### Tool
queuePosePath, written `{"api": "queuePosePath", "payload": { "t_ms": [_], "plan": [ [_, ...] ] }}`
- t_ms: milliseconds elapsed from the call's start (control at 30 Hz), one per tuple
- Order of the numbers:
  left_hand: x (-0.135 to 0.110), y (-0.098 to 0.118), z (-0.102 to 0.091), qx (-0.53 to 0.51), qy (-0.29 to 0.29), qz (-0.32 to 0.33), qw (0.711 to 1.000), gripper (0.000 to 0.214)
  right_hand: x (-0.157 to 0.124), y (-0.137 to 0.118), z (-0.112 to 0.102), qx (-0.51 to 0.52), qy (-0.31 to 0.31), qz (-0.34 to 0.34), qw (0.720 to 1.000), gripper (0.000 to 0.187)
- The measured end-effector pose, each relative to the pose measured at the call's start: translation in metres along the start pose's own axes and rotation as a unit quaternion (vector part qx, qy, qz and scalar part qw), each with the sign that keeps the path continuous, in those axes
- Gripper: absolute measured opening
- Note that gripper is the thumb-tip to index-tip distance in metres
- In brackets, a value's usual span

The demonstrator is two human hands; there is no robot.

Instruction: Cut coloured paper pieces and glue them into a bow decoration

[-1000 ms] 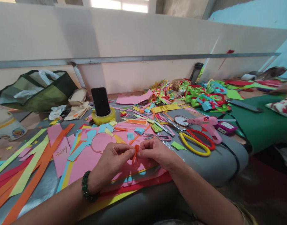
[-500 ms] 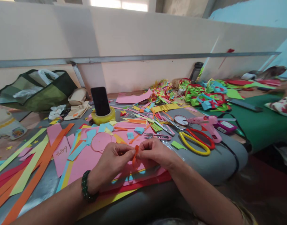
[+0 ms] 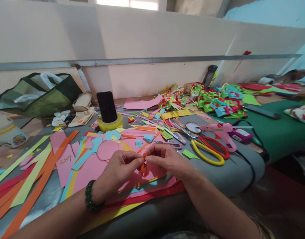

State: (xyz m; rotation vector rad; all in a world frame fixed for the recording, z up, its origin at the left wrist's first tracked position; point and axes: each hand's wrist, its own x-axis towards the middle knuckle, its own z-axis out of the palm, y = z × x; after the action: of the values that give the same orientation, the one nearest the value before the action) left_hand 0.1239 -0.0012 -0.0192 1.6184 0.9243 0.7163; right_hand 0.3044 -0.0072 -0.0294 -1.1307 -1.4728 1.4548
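Observation:
An orange paper strip (image 3: pixel 144 170), curled into a small loop, hangs between my two hands over the pink paper sheets (image 3: pixel 92 172). My left hand (image 3: pixel 123 167), with a dark green bead bracelet at the wrist, pinches the strip's upper part between thumb and forefinger. From the other side my right hand (image 3: pixel 167 161) pinches the same strip, fingertips almost touching those of the left. Just beyond my right hand lie small pink-handled snips (image 3: pixel 177 145), partly hidden. Scissors (image 3: pixel 209 151) with red and yellow handles rest to the right.
A pink glue gun (image 3: pixel 224 132) lies behind the scissors. A phone (image 3: pixel 107 107) leans upright in a yellow tape roll (image 3: pixel 110 123). Long paper strips (image 3: pixel 40 179) cover the left side. Paper scraps and a heap of coloured paper pieces (image 3: pixel 173 96) lie farther back. A person's sleeve (image 3: pixel 300 111) shows at far right.
The orange strip's loop now hangs rounder and more open below my fingertips. Both hands have shifted only slightly and keep their pinch.

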Motion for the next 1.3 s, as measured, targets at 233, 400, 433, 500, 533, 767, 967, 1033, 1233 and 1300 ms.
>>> {"api": "queuePosePath", "payload": {
  "t_ms": [233,400,433,500,533,767,967,1033,1233,1300],
  "plan": [
    [0.002,-0.004,0.0,-0.021,0.006,-0.006,1.0,0.024,0.001,0.005,0.002,0.021,-0.018,-0.036,0.999,0.027],
    [0.002,-0.004,0.001,-0.011,0.008,-0.013,1.0,0.024,0.002,0.007,0.0,0.008,0.012,-0.027,1.0,0.026],
    [0.002,-0.004,0.001,-0.006,0.01,-0.013,1.0,0.023,0.002,0.007,0.0,0.003,0.017,-0.022,1.0,0.027],
    [0.001,-0.004,0.002,0.003,0.011,-0.009,1.0,0.023,0.002,0.006,0.001,-0.004,0.02,-0.018,1.0,0.03],
    [0.001,-0.004,0.002,0.007,0.01,-0.004,1.0,0.023,0.002,0.006,0.001,-0.007,0.02,-0.017,1.0,0.032],
    [0.0,-0.007,0.003,0.038,0.011,0.024,0.999,0.025,0.001,0.005,0.002,-0.017,0.028,0.013,0.999,0.036],
    [0.001,-0.013,0.003,0.041,0.009,0.026,0.999,0.025,0.001,0.006,0.002,-0.016,0.026,0.014,0.999,0.034],
    [0.001,-0.014,0.003,0.044,0.013,0.025,0.999,0.025,0.001,0.007,0.003,-0.015,0.033,0.007,0.999,0.035],
    [0.001,-0.012,0.004,0.041,0.011,0.025,0.999,0.025,0.002,0.007,0.005,-0.01,0.052,-0.002,0.999,0.037],
    [0.001,-0.011,0.004,0.028,0.007,0.021,0.999,0.023,0.001,0.006,0.006,0.009,0.045,-0.005,0.999,0.036]
  ]
}}
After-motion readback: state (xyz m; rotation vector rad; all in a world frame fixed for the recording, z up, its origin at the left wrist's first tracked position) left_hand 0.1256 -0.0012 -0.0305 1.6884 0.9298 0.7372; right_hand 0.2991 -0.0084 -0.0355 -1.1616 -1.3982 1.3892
